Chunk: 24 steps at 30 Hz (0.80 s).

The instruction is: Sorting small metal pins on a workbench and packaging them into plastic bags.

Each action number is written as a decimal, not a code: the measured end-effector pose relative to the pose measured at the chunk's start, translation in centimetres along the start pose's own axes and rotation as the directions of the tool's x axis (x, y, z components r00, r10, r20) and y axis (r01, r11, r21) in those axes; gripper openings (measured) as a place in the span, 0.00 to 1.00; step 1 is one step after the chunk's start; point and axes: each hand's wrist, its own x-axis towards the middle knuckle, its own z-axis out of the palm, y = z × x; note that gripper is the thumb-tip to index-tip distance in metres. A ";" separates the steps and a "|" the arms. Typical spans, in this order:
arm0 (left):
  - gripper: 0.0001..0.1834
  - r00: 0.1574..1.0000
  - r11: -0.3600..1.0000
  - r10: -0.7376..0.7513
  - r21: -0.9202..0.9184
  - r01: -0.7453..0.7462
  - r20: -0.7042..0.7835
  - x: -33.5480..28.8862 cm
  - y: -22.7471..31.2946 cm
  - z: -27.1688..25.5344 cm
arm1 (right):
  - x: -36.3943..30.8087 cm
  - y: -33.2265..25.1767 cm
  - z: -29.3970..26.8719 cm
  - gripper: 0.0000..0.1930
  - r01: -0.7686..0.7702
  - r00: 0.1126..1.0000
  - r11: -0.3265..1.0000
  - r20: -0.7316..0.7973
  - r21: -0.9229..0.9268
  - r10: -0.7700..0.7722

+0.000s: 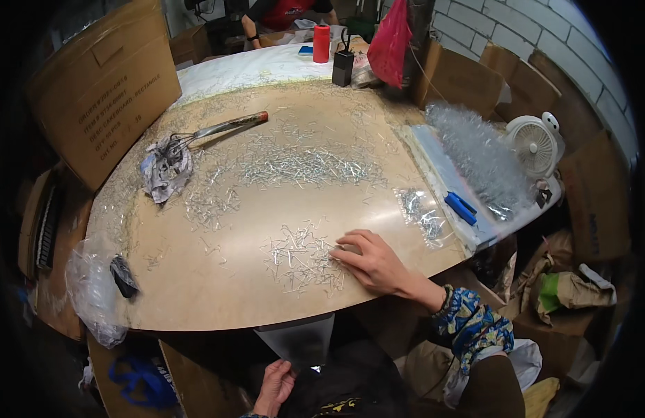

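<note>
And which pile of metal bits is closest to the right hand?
The front pile, with the right hand at its right edge. The long pile lies farther back, and the looser pile farther left.

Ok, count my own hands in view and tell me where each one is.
2. Your right hand is at the right edge of the near metal pile on the table; your left hand shows below the table's near edge.
</note>
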 end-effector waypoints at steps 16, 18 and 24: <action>0.09 0.999 0.999 0.006 0.047 -0.004 -0.045 -0.3 0.1 1.2 | 3.4 2.4 2.2 0.21 -0.201 0.980 0.969 0.032 0.146 0.199; 0.11 1.000 1.000 -0.006 0.031 0.006 -0.014 -0.2 0.1 0.4 | 3.1 2.4 2.4 0.23 -0.122 0.982 0.989 0.155 0.078 0.109; 0.09 1.000 1.000 -0.004 0.011 0.004 0.008 -0.1 0.3 0.9 | 8.6 2.7 5.4 0.25 0.043 0.947 0.996 0.315 0.079 -0.065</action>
